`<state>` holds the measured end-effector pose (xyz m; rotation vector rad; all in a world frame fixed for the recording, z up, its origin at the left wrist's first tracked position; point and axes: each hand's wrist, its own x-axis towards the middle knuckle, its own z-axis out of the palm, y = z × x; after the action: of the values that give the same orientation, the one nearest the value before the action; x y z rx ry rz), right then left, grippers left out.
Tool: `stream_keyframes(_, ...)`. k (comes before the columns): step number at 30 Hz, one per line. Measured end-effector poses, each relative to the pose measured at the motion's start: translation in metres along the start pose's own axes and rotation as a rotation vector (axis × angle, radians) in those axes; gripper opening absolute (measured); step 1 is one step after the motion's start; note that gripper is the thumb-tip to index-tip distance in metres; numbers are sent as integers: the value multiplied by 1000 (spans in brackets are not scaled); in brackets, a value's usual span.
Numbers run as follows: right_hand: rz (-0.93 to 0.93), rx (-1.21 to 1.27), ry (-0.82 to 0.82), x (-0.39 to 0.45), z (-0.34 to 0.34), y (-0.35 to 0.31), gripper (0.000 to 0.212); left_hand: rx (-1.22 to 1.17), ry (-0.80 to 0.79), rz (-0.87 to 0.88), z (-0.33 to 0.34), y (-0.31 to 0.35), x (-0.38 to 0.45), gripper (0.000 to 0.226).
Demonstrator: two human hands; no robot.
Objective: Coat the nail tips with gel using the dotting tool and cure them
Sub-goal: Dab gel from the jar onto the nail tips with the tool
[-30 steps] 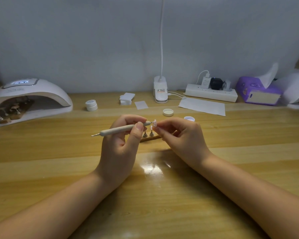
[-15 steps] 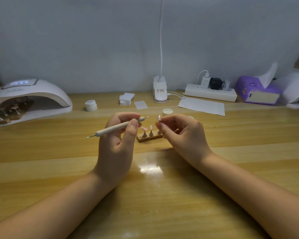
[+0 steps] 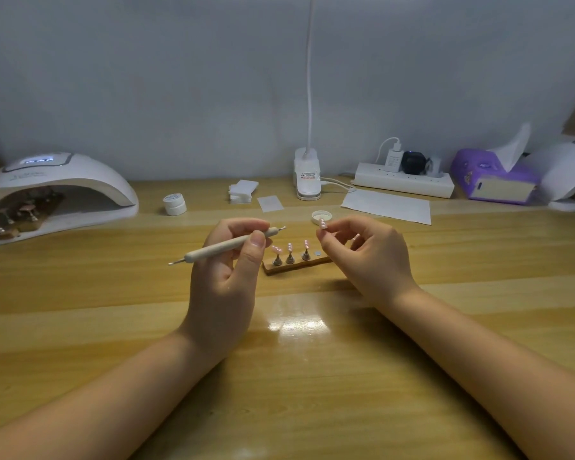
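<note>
L hand (image 3: 224, 280) grips dotting tool (image 3: 226, 246), R hand (image 3: 372, 257) pinches nail tip (image 3: 321, 223) above wooden stand (image 3: 296, 264). Behind stand: gel lid (image 3: 321, 216), paper (image 3: 387, 206). Far left of stand: curing lamp (image 3: 52, 190).

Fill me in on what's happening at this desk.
A person is doing gel nail work. The left hand holds a dotting tool, and the right hand pinches a nail tip lifted off the wooden holder, where three tips remain standing. A curing lamp sits far left, holding another rack.

A glossy wooden desk (image 3: 80, 293) meets a plain grey-white wall (image 3: 146, 78)
</note>
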<state>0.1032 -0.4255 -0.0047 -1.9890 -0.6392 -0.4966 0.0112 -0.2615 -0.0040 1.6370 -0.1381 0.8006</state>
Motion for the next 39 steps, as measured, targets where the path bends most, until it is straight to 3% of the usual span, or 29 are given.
stream_keyframes(8, 154, -217, -114, 3, 6, 9, 11, -3, -22, -1, 1, 1, -2, 13)
stream_keyframes(18, 93, -376, -167, 2, 6, 8, 16, 3, -26, -15, 0, 0, -1, 14)
stream_keyframes(23, -27, -401, -51, 8, -11, -2, 32, 9, -20, -13, -1, 0, -1, 14)
stream_keyframes(27, 39, -298, 159, 28, -35, 6, 23, -9, -26, -24, 0, 0, -1, 14)
stream_keyframes(29, 149, -303, 109, 33, -40, 21, 29, -6, -31, -21, 0, 1, -2, 14)
stream_keyframes(33, 389, -295, -159, 33, -42, 47, 74, -3, -30, -18, -1, 1, -1, 14)
stream_keyframes(36, 412, -330, -273, 31, -43, 55, 89, -7, -32, -19, 0, 1, -1, 14)
stream_keyframes(39, 379, -358, -283, 31, -42, 56, 90, -11, -34, -18, 0, 0, -1, 14)
